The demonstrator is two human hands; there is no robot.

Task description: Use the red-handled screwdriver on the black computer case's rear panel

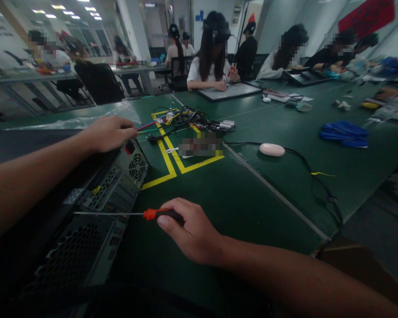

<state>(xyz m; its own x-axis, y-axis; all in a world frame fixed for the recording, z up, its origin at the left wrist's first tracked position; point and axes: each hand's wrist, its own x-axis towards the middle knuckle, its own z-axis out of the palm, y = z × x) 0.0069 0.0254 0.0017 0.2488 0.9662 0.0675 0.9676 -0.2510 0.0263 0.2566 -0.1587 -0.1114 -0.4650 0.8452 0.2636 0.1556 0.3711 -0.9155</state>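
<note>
A black computer case lies at the left, its grey rear panel with vents and ports facing right. My left hand is over its far upper corner, fingers bent over the edge beside the round fan grille. In my right hand is a screwdriver with an orange and black handle, the fingers wrapped round it. Its long thin shaft points left, and the tip overlaps the rear panel near the case's edge. Whether the tip touches a screw I cannot tell.
Beyond the case lie tangled cables and yellow tape markings on the green table. A pale oval mouse-like object, a black cord and blue cloth are at the right. Several people sit at tables behind.
</note>
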